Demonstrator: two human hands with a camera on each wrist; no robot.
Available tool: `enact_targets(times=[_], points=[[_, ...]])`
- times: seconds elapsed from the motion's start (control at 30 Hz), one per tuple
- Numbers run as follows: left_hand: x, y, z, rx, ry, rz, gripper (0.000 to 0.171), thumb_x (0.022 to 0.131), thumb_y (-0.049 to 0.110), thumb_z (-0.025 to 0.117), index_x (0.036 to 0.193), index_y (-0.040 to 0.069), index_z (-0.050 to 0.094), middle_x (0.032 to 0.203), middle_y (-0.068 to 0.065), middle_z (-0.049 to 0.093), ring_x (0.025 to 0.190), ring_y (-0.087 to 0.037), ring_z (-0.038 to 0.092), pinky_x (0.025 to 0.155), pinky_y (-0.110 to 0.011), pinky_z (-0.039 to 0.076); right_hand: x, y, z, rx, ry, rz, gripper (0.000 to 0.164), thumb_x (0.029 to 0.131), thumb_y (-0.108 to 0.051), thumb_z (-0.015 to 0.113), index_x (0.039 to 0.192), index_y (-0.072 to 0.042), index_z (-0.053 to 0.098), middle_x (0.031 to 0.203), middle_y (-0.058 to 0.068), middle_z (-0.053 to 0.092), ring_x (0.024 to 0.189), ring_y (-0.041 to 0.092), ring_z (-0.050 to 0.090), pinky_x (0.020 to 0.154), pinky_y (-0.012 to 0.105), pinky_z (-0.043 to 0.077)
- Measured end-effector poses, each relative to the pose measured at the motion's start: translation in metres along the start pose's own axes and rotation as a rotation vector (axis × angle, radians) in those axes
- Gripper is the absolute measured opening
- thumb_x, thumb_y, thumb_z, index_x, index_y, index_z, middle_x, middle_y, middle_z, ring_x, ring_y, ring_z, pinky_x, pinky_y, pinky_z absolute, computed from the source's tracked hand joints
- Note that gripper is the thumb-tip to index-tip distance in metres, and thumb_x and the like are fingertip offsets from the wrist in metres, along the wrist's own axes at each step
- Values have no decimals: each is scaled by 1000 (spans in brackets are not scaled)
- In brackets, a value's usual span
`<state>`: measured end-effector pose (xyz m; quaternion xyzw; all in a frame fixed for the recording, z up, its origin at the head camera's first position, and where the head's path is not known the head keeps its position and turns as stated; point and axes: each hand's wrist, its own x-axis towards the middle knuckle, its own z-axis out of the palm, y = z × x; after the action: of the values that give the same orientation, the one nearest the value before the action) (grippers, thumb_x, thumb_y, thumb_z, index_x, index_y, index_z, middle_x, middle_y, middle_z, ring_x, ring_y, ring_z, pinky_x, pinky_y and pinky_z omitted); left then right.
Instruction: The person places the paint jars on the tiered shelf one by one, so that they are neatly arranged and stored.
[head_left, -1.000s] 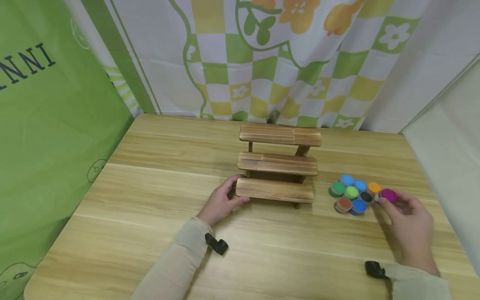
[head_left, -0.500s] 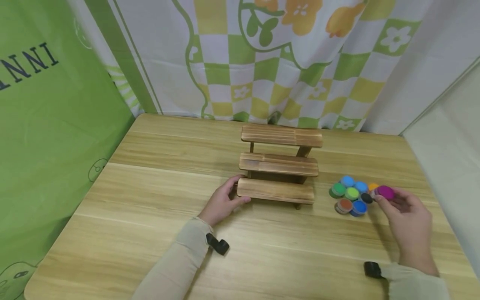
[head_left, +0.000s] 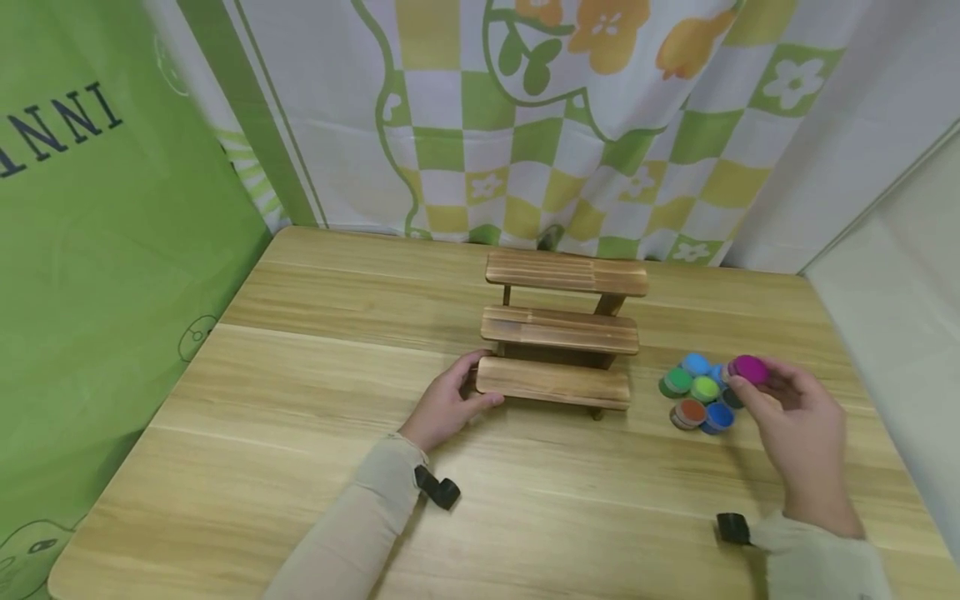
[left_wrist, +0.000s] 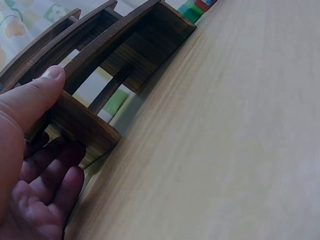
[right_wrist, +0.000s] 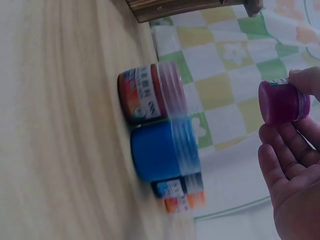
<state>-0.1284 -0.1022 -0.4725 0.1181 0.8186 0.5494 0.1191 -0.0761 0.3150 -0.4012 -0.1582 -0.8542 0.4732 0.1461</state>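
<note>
The person wears long sleeves of one plain cloth, of a pale greyish beige colour. The left sleeve has soft wrinkles and comes close to the wrist; the right sleeve is of the same kind. Near each cuff sits a black device: the left device has two small blocky parts, while the right device seems one short block, its details being too small here. The left hand and right hand are bare, and the left thumb shows a short nail.

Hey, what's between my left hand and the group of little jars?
In the head view, the wooden stand comes first, gripped by your left hand at its left end, then bare tabletop up to the little jars.
</note>
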Motion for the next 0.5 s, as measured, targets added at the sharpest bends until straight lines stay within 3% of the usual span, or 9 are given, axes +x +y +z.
enact_targets(times=[0.23,0.5], points=[[0,0,0,-5,2,12,78,88,42,77,153,19,40,155,-13,42,142,-29,40,116,-43,33,4,-13,7,-44,-16,-57,49,91,-24,77,132,-3,60,101,-27,58,96,-10,55,82,1,43],[1,-1,-1,-5,5,24,78,88,43,77,153,19,42,153,-14,44,140,-29,43,114,-43,37,5,-30,17,-25,-12,-144,47,89,-18,78,128,3,61,101,-24,59,96,-7,57,84,2,43]])
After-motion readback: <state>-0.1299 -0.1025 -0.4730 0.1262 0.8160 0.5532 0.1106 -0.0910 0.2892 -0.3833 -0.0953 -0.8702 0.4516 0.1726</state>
